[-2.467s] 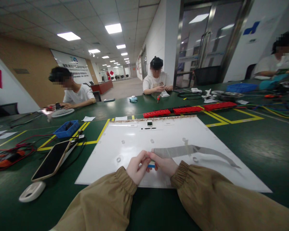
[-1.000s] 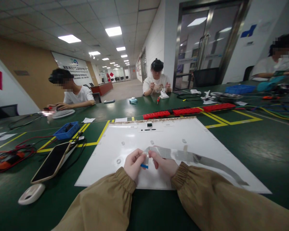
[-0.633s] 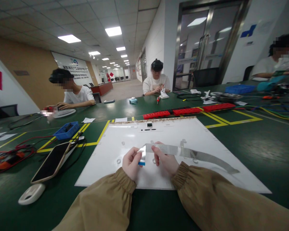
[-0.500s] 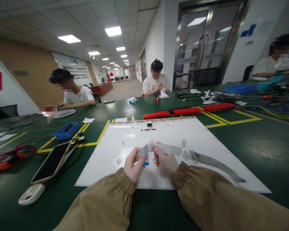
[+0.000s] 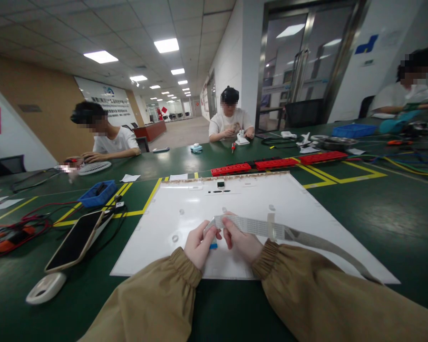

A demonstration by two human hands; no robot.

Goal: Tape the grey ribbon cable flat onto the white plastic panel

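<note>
A long silver-grey flat ribbon cable (image 5: 248, 224) with a blue end tab runs between my hands and trails off to the right. My left hand (image 5: 199, 242) pinches its folded end, thumb on top, with the blue tab poking out below. Just to the right, my right hand (image 5: 240, 240) grips the cable close to the fold between thumb and fingers. Beneath both hands lies a large white panel (image 5: 146, 247) with small round bosses and a few dark slots near its far edge. A strip of tape crosses the cable right of my right hand.
To the left are a phone (image 5: 76, 240), a white oval object (image 5: 46, 288), a blue bin (image 5: 98, 192) and an orange multimeter (image 5: 7, 237) with leads. Red plastic strips (image 5: 276, 164) lie beyond the panel. Several people sit around the green table (image 5: 378, 213).
The cable's folded end has turned and dropped slightly, and its broad face shows less. Its trailing part has shifted toward me and to the right. Both hands keep their hold.
</note>
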